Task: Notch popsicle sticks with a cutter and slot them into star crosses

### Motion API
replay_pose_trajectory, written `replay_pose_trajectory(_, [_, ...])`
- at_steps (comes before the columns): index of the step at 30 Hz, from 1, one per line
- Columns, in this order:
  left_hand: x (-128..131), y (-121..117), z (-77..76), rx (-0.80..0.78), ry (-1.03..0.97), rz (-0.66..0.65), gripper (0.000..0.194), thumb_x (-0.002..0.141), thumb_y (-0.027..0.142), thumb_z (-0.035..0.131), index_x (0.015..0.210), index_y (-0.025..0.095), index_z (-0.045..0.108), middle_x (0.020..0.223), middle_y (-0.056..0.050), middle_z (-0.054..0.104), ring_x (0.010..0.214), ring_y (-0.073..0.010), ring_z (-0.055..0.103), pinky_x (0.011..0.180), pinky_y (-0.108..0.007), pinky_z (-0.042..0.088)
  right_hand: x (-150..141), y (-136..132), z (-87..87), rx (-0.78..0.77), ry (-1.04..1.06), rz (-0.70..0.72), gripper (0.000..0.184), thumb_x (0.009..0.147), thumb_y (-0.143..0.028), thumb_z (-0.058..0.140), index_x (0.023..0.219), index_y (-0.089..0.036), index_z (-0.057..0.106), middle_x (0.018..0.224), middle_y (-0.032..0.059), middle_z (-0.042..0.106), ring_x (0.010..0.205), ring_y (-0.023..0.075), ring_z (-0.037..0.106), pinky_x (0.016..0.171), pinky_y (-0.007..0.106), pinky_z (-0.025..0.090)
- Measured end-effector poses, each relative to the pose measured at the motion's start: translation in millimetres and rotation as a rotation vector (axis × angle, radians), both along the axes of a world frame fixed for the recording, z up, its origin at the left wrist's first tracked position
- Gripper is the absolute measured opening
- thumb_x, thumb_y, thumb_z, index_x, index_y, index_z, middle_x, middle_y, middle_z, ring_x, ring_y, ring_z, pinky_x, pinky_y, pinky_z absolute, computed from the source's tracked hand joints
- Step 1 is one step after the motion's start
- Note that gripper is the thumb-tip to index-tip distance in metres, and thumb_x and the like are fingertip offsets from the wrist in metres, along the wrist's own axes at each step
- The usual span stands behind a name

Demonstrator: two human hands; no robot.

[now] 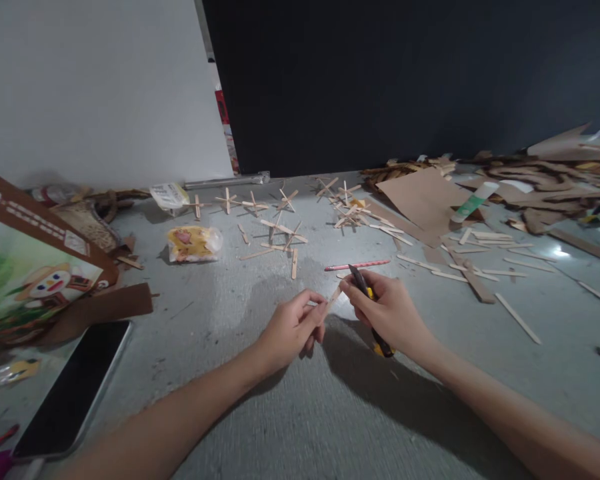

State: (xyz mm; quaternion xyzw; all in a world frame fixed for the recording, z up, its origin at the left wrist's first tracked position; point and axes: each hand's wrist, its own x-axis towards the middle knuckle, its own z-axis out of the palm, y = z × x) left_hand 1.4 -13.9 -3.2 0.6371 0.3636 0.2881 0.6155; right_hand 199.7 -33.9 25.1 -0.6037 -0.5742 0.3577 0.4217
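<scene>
Between my two hands is a short wooden craft stick (335, 295). My left hand (296, 324) pinches its lower end between thumb and fingers. My right hand (387, 312) is closed round a black and yellow utility knife (361, 280), and its thumb and fingertip touch the stick's upper end. The knife points up and away from the stick; whether its blade is out I cannot tell. Just beyond my hands lies a red pencil (357, 265). Farther back, several crossed craft-stick pieces (283, 230) stand or lie on the grey surface.
Loose craft sticks (480, 270) lie scattered at the right, near brown cardboard (420, 200) and a green-white glue stick (475, 202). At the left are a phone (75, 387), a printed carton (35, 267) and a yellow packet (194, 244). A dark panel (405, 80) rises behind.
</scene>
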Motion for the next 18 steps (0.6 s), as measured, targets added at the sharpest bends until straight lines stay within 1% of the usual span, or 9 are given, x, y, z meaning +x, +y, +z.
replay_pose_trajectory(3, [1,-2,-0.2,0.007,0.002,-0.026,0.035,0.099,0.054,0.057,0.103,0.019,0.061,0.068,0.003,0.061,0.048,-0.0095,0.048,0.05,-0.024,0.039,-3,-1,5.4,-0.033,0.014,0.04,0.044,0.09,-0.064,0.059,0.084,-0.02,0.061,0.051,-0.0053,0.048,0.043,0.0121,0.042,0.046,0.027,0.034])
replay_pose_trajectory(5, [1,-1,-1.4,0.036,-0.003,-0.01,0.035,0.097,0.049,0.062,0.115,0.018,0.062,0.074,0.001,0.064,0.055,-0.0112,0.054,0.056,-0.025,0.043,-4,-2,7.6,-0.049,0.019,0.058,0.045,0.091,-0.065,0.059,0.084,-0.021,0.061,0.05,-0.0051,0.049,0.043,0.0122,0.041,0.046,0.027,0.034])
replay_pose_trajectory(6, [2,-1,-2.0,0.062,-0.006,0.005,0.039,0.095,0.045,0.065,0.124,0.019,0.06,0.077,0.0,0.066,0.061,-0.0125,0.057,0.061,-0.026,0.045,-5,-2,8.2,-0.05,0.022,0.061,0.045,0.091,-0.065,0.059,0.083,-0.021,0.06,0.05,-0.0051,0.048,0.043,0.0122,0.041,0.046,0.027,0.034])
replay_pose_trajectory(8, [1,-1,-2.6,0.114,0.001,0.028,0.055,0.092,0.037,0.071,0.141,0.02,0.052,0.084,-0.001,0.071,0.072,-0.0151,0.063,0.072,-0.029,0.049,-5,-3,8.5,-0.047,0.022,0.061,0.044,0.091,-0.064,0.06,0.083,-0.021,0.06,0.05,-0.0052,0.048,0.044,0.0124,0.04,0.046,0.028,0.034])
replay_pose_trajectory(9, [1,-1,-2.5,0.135,0.014,0.023,0.061,0.091,0.034,0.071,0.146,0.021,0.048,0.085,-0.001,0.072,0.077,-0.0162,0.065,0.077,-0.031,0.05,-5,-4,8.3,-0.044,0.017,0.064,0.043,0.091,-0.063,0.06,0.082,-0.021,0.06,0.051,-0.0053,0.048,0.045,0.0125,0.04,0.047,0.028,0.034])
replay_pose_trajectory(11, [0,-2,-1.5,0.186,0.062,-0.008,0.058,0.094,0.032,0.068,0.148,0.022,0.048,0.087,-0.002,0.073,0.082,-0.0176,0.066,0.084,-0.033,0.051,-4,-3,7.5,-0.03,-0.018,0.083,0.04,0.093,-0.059,0.057,0.078,-0.022,0.058,0.052,-0.005,0.047,0.048,0.013,0.04,0.049,0.028,0.033])
replay_pose_trajectory(13, [-1,-3,-0.5,0.304,0.129,0.01,0.051,0.097,0.031,0.064,0.145,0.024,0.051,0.099,-0.005,0.074,0.09,-0.0193,0.067,0.088,-0.036,0.052,-1,-1,5.8,0.0,-0.119,0.13,0.038,0.094,-0.053,0.053,0.072,-0.022,0.055,0.055,-0.0034,0.048,0.053,0.0138,0.041,0.054,0.029,0.033])
replay_pose_trajectory(16, [-3,-2,-0.2,0.562,0.227,0.125,0.046,0.097,0.024,0.062,0.142,0.024,0.053,0.124,-0.01,0.068,0.11,-0.0228,0.064,0.096,-0.039,0.052,4,7,1.9,0.018,-0.341,0.215,0.031,0.093,-0.039,0.049,0.067,-0.022,0.053,0.061,-0.0001,0.054,0.059,0.015,0.045,0.058,0.029,0.031])
replay_pose_trajectory(18, [-3,-1,-0.9,0.704,0.285,0.166,0.035,0.097,0.019,0.059,0.132,0.021,0.057,0.126,-0.011,0.065,0.119,-0.0247,0.06,0.101,-0.042,0.052,6,15,-0.8,-0.01,-0.447,0.268,0.027,0.091,-0.033,0.05,0.068,-0.021,0.055,0.062,0.0005,0.057,0.059,0.0146,0.044,0.058,0.029,0.029])
